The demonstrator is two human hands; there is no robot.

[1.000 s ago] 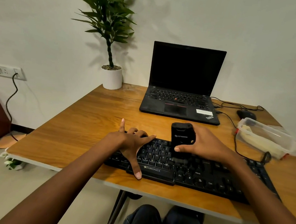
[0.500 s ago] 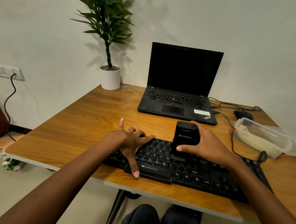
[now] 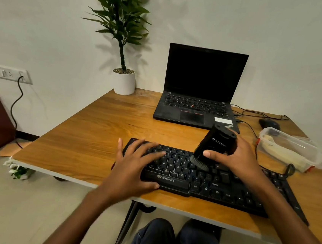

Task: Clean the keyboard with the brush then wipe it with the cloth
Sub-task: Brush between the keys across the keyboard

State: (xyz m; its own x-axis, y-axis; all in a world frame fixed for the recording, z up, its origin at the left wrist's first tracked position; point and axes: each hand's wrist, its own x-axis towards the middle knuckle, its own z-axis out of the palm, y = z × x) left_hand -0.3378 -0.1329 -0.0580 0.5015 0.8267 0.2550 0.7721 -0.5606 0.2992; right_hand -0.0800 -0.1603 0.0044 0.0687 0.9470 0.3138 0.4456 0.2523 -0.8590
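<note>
Fingers (image 3: 120, 149) of the left hand (image 3: 131, 170): spread wide and nearly straight, lying on the left end of the keyboard (image 3: 219, 185). The thumb rests at its front edge. They hold nothing and look a little blurred.
Wall socket (image 3: 10, 74): far to the left of the left fingers, on the wall, with a black cable hanging down from it.
Bench (image 3: 87, 134): wooden top, with a bare part just left of the left fingers.
Potted plant (image 3: 123, 82): well beyond the left fingers, at the far left corner of the bench, upright in a white pot.
Keyboard: black, under both hands, along the near edge of the bench.
Brush (image 3: 218, 143): black block body, tilted, with dark bristles down on the keys, between the left fingers and the right ones.
Fingers (image 3: 212, 154) of the right hand (image 3: 239, 160): curled round the brush body, the thumb across its front face.
Laptop (image 3: 201, 90): beyond the right fingers, open, screen dark.
Mouse (image 3: 269, 124): beyond the right fingers and to their right, dark.
Plastic box (image 3: 299, 156): to the right of the right fingers, clear. Something pale yellow lies inside, and I cannot tell what it is.
</note>
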